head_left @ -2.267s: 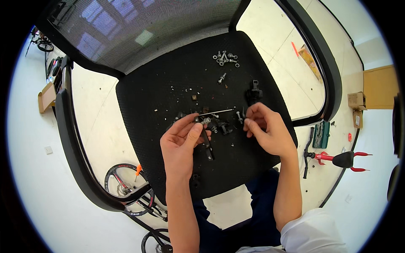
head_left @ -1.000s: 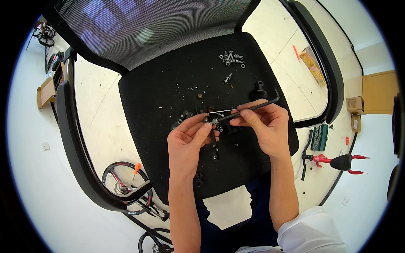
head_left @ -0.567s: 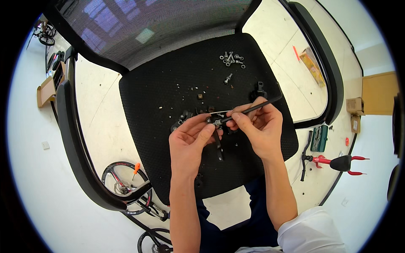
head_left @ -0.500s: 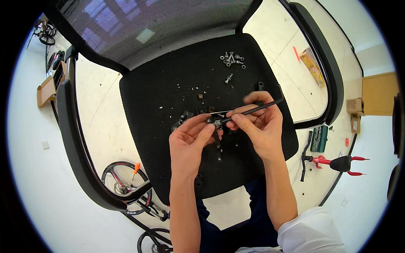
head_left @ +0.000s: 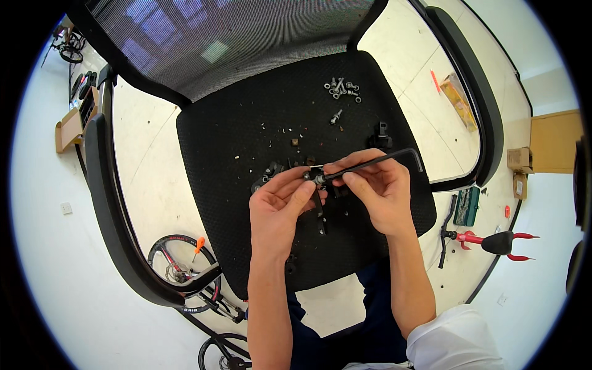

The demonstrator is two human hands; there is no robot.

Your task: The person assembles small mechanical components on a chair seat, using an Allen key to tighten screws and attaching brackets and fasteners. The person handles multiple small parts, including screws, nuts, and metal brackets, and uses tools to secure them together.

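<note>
Over the black chair seat [head_left: 228, 129], my left hand [head_left: 275, 206] pinches a small dark metal part [head_left: 320, 213] with a silver bolt [head_left: 319, 180] in it. My right hand [head_left: 385, 197] is closed on a black hex key [head_left: 398, 154], thumb below and fingers above. The key's long arm reaches left to the bolt, and its short bent arm points toward me at the right. Whether its tip sits inside the bolt head is too small to tell. A thin light rod shows between the two hands. Dark parts [head_left: 271, 169] lie partly hidden behind my left fingers.
Several silver bolts and nuts [head_left: 342, 89] are piled on the seat's far right, with one bolt [head_left: 335, 116] nearer. A black clamp-like part [head_left: 381, 135] lies beyond my right hand. Armrests [head_left: 472, 92] flank the seat. On the floor are a green case [head_left: 467, 206] and a red frame [head_left: 472, 236].
The hex key has turned: its short arm pointed away from me before and points toward me now. My right fingers, lifted earlier, have come down on the key. My left hand has barely moved.
</note>
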